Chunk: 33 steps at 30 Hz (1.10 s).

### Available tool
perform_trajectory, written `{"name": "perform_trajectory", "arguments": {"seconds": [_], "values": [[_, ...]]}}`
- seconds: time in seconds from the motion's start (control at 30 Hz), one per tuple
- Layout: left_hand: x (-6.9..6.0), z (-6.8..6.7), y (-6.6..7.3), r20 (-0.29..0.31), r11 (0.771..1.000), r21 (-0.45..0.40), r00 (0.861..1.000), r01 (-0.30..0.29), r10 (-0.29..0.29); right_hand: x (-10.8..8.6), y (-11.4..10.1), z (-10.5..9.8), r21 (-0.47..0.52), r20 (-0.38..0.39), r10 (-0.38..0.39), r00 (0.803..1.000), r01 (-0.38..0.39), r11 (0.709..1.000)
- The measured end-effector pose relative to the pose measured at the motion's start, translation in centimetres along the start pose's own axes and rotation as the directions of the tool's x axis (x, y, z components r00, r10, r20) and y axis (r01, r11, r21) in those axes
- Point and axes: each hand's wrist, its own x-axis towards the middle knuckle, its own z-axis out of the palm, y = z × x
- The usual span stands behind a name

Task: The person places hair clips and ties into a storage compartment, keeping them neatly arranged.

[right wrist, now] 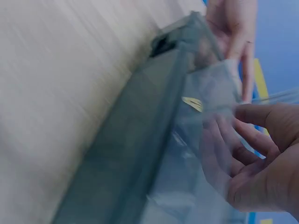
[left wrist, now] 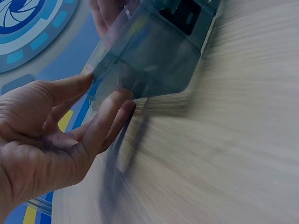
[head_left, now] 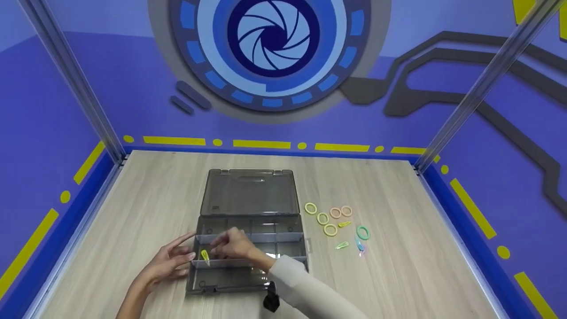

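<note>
A translucent grey divided storage box [head_left: 248, 283] lies on the table with its lid [head_left: 250, 192] folded back. My left hand [head_left: 166, 261] holds the box's left side; in the left wrist view the thumb is at the rim and the other fingers are lower, against the outer wall. My right hand [head_left: 234, 244] reaches into a middle-row compartment, fingers loosely bent, with nothing visible between them. Beside it, a yellow snap hair clip [head_left: 205, 255] leans at the divider near the left wall. In the right wrist view this clip [right wrist: 192, 103] shows apart from the fingertips.
Right of the box lie several yellow hair rings [head_left: 323, 218], two orange rings [head_left: 335, 212] and a green ring [head_left: 363, 232]. Among them are a yellow clip [head_left: 344, 224], a green clip [head_left: 342, 245] and a blue clip [head_left: 359, 245] touching something pinkish. Printed walls enclose the table.
</note>
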Motion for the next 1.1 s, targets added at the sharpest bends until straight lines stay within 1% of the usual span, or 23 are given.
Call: {"name": "perform_trajectory", "arguments": {"seconds": [0.1, 0.17, 0.23, 0.37, 0.43, 0.5, 0.6, 0.73, 0.83, 0.97, 1.1], "values": [[0.1, -0.1, 0.1, -0.005, 1.0, 0.0, 1.0, -0.008, 0.008, -0.3, -0.4, -1.9, 0.013, 0.004, -0.013, 1.0, 0.013, 1.0], [0.2, -0.1, 0.1, -0.003, 1.0, 0.001, 1.0, -0.005, 0.005, -0.7, -0.4, -3.4, 0.003, -0.005, -0.019, 1.0, 0.019, 1.0], [0.2, 0.0, 0.2, -0.004, 1.0, 0.001, 1.0, -0.006, 0.006, -1.0, -0.3, -5.0, 0.021, -0.003, -0.024, 1.0, 0.024, 0.999], [0.2, -0.1, 0.3, -0.016, 1.0, 0.006, 1.0, 0.003, -0.003, -1.6, 0.3, -8.1, 0.082, 0.003, -0.022, 1.0, 0.022, 0.996], [0.2, -0.1, 0.2, -0.017, 1.0, 0.005, 1.0, 0.013, -0.013, -1.9, 0.8, -9.7, 0.109, -0.003, -0.009, 1.0, 0.009, 0.994], [0.2, -0.2, 0.2, -0.015, 1.0, 0.0, 1.0, 0.019, -0.019, -2.2, 1.4, -11.2, 0.12, -0.025, 0.006, 1.0, -0.003, 0.993], [0.1, -0.2, 0.3, -0.008, 1.0, -0.001, 1.0, 0.014, -0.014, -3.0, 2.4, -13.7, 0.148, -0.052, 0.04, 0.998, -0.032, 0.989], [0.1, -0.1, 0.4, -0.002, 1.0, 0.006, 1.0, -0.015, 0.015, -4.4, 4.2, -17.2, 0.144, -0.097, 0.069, 0.993, -0.055, 0.988], [0.1, -0.1, 0.5, -0.005, 1.0, 0.004, 1.0, -0.02, 0.02, -5.6, 5.9, -19.7, 0.138, -0.138, 0.094, 0.986, -0.075, 0.988], [0.2, -0.2, 0.4, -0.01, 1.0, -0.001, 1.0, -0.014, 0.014, -7.4, 8.2, -22.5, 0.144, -0.187, 0.147, 0.971, -0.121, 0.982], [0.1, -0.2, 0.3, -0.003, 1.0, 0.001, 1.0, -0.016, 0.016, -9.3, 10.4, -24.8, 0.144, -0.239, 0.205, 0.949, -0.174, 0.974]]}}
